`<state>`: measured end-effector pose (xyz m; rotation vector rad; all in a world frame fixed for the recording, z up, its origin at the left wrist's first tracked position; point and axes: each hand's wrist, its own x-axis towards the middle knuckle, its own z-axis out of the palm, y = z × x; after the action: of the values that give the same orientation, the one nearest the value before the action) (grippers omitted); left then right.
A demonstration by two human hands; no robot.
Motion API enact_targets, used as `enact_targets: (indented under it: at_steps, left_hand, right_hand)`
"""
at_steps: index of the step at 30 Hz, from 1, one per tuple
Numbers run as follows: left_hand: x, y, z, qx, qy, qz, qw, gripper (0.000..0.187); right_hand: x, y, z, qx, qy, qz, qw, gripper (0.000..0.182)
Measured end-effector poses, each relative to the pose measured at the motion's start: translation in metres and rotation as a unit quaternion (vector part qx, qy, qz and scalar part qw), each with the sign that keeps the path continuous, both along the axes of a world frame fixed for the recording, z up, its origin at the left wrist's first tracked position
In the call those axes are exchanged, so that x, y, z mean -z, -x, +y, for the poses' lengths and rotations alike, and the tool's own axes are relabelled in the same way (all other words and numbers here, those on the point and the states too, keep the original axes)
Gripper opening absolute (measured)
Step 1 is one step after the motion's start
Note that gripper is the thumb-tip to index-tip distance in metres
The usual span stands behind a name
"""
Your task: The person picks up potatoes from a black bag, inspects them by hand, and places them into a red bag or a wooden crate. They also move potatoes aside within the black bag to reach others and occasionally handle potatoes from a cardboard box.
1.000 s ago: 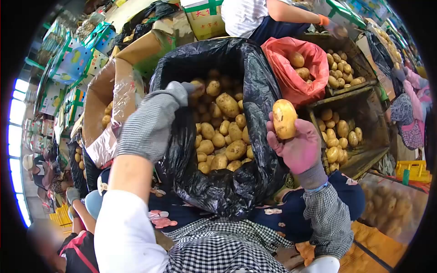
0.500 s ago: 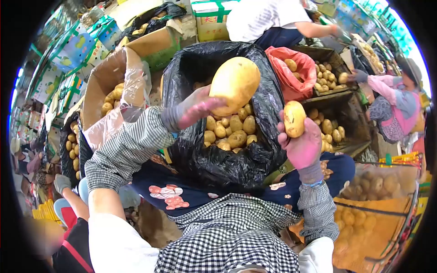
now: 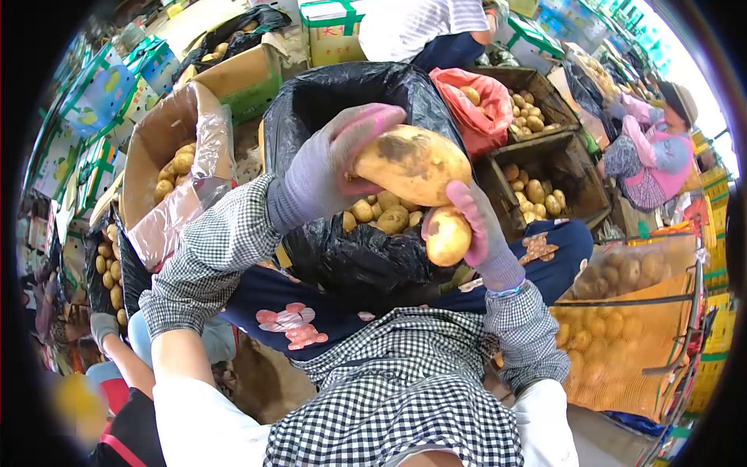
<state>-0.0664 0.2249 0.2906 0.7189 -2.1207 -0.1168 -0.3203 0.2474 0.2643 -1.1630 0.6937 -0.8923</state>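
Observation:
My left hand (image 3: 340, 158), in a grey and pink glove, grips the left end of a large potato (image 3: 416, 165) with dark patches on its skin. My right hand (image 3: 481, 233), gloved alike, is closed round a smaller potato (image 3: 449, 236). Its fingertips reach up to the lower right of the large potato, and the two potatoes are close together. Beneath both hands stands a container lined with a black plastic bag (image 3: 373, 261). Several potatoes (image 3: 394, 219) lie inside it, partly hidden by my hands and the large potato.
To the left is a cardboard box (image 3: 144, 144) of potatoes. A red bag (image 3: 475, 124) and dark crates (image 3: 572, 167) of potatoes stand on the right, near an orange mesh sack (image 3: 622, 342). A person in pink (image 3: 657, 156) sits beyond; another person's white shirt (image 3: 401, 31) shows at the top.
The large potato has been turned, and its dark patches now show. My right hand has moved left and up to it with the smaller potato. The whole view has shifted slightly.

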Motion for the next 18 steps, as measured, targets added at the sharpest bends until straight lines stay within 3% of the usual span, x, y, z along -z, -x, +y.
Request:
enact_targets:
  at_steps: [4, 7, 11, 15, 18]
  left_hand:
    - [0.010, -0.008, -0.002, 0.067, -0.196, 0.099, 0.973, 0.084]
    - [0.022, -0.010, 0.004, 0.193, -0.407, 0.302, 0.840, 0.080]
    - [0.030, -0.009, -0.001, 0.178, -0.430, 0.306, 0.831, 0.082]
    - [0.043, -0.003, -0.007, 0.214, -0.426, 0.354, 0.805, 0.085]
    - [0.047, 0.001, -0.005, 0.180, -0.409, 0.372, 0.813, 0.081]
  right_hand:
    - [0.032, 0.002, -0.001, 0.006, 0.022, -0.060, 0.998, 0.060]
    - [0.027, -0.001, -0.002, 0.011, -0.012, -0.104, 0.994, 0.064]
    - [0.016, -0.009, -0.002, 0.027, -0.038, -0.101, 0.994, 0.072]
    - [0.028, -0.026, -0.007, 0.119, 0.034, -0.059, 0.990, 0.083]
    - [0.016, -0.033, -0.010, 0.124, 0.065, -0.053, 0.989, 0.089]
